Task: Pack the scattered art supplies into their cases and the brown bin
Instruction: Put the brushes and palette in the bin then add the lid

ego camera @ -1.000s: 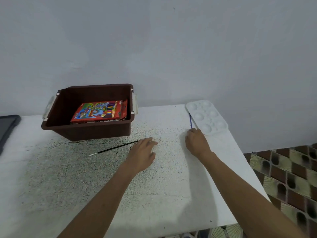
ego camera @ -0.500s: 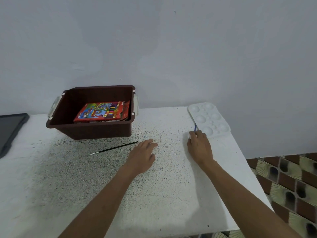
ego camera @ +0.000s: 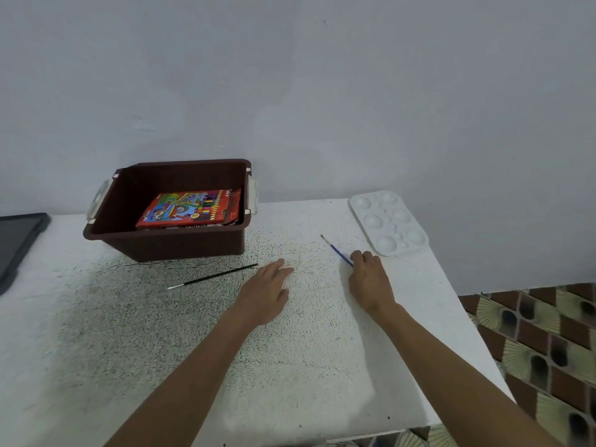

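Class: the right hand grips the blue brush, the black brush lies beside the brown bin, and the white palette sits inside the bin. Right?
No. The head view shows the white palette on the table, apart from the brown bin, not inside it. The right hand does grip the blue brush.

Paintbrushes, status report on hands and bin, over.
Left hand open on table, beside black brush. Right hand pinches blue brush. Brown bin holds crayon box; palette on table. Path to bin unobstructed.
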{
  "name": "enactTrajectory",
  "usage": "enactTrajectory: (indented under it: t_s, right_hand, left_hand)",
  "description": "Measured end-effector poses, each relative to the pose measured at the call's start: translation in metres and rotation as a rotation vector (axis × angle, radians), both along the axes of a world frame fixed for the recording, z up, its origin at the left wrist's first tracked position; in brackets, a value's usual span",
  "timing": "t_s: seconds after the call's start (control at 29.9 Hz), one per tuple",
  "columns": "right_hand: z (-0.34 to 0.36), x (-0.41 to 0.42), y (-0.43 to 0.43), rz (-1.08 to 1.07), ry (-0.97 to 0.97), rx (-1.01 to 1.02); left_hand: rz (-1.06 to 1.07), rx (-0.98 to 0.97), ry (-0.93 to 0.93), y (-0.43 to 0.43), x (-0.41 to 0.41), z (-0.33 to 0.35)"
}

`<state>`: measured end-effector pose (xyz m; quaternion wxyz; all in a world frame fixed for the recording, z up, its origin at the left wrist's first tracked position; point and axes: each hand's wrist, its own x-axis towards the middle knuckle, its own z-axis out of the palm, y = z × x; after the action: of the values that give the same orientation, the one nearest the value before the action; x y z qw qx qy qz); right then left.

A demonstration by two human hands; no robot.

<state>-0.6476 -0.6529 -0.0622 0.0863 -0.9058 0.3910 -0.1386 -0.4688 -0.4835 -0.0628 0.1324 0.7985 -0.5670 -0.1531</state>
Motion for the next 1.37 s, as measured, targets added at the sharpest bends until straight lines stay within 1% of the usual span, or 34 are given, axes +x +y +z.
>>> enactTrajectory:
  t_s: [0.1,0.17,0.2,0.3,0.4,0.47,0.53,0.67,0.77,0.9,1.07,1.14,1.24,1.37]
  right_hand:
    - [0.002,0.004,0.006,-0.098,-0.049,0.106]
    - [0.005,0.007,0.011,-0.139,-0.114,0.215]
    - [0.009,0.009,0.013,-0.153,-0.157,0.288]
    - [0.027,0.012,0.029,-0.156,-0.302,0.573]
    - [0.037,0.015,0.048,-0.125,-0.426,0.735]
    - [0.043,0.020,0.062,-0.110,-0.492,0.815]
    - [0.046,0.027,0.076,-0.093,-0.541,0.866]
    - [0.057,0.040,0.101,-0.048,-0.617,0.986]
    - [0.062,0.053,0.123,0.016,-0.586,1.032]
    - [0.068,0.069,0.145,0.005,-0.620,1.082]
    - [0.066,0.093,0.173,-0.027,-0.624,1.037]
    - [0.066,0.103,0.184,-0.017,-0.618,1.021]
    - [0.068,0.114,0.199,0.004,-0.610,1.018]
    - [0.071,0.127,0.215,0.013,-0.614,0.975]
  left_hand:
    - [-0.011,0.033,0.100,0.004,0.001,0.001]
    - [0.031,0.007,0.173,0.008,0.003,0.004]
    - [0.062,-0.032,0.179,0.010,0.005,0.006]
    - [0.161,-0.168,0.041,0.020,0.016,0.011]
    - [0.287,-0.225,-0.093,0.037,0.036,0.013]
    - [0.367,-0.197,-0.170,0.050,0.052,0.013]
    - [0.450,-0.122,-0.229,0.065,0.067,0.014]
    - [0.568,0.043,-0.285,0.090,0.088,0.017]
    - [0.574,0.076,-0.270,0.108,0.103,0.014]
    - [0.548,0.004,-0.216,0.122,0.112,0.011]
    - [0.468,-0.064,-0.219,0.135,0.117,0.012]
    - [0.414,-0.104,-0.193,0.141,0.121,0.014]
    - [0.375,-0.198,-0.065,0.153,0.124,0.022]
    - [0.418,-0.364,0.232,0.170,0.128,0.046]
